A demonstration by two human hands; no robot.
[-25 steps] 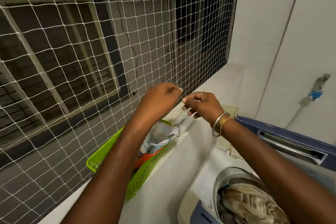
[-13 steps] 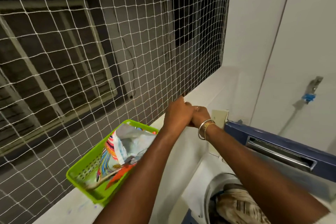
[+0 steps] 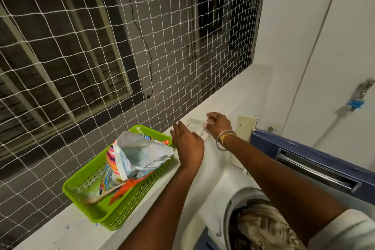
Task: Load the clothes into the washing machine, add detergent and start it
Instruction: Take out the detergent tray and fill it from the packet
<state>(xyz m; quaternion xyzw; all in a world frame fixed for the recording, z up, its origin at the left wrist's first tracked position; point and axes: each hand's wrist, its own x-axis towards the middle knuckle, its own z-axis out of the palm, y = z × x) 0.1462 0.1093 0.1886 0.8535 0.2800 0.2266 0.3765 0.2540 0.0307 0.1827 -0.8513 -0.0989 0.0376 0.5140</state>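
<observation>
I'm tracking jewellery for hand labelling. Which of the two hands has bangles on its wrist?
The right hand, farther along the ledge: metal bangles circle its wrist. The left hand, beside the green basket, has a bare wrist.

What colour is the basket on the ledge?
Bright lime green, seen clearly in the head view: the basket has slotted sides.

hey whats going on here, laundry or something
Yes, laundry. A person stands at a washing machine whose drum already holds patterned clothes. Both hands are on the white ledge by the netted window: the left hand and the right hand are working at a small white object that is too pale to identify. A green basket beside them holds an opened, colourful packet, probably detergent. Whether detergent has gone into the machine cannot be seen.
</observation>
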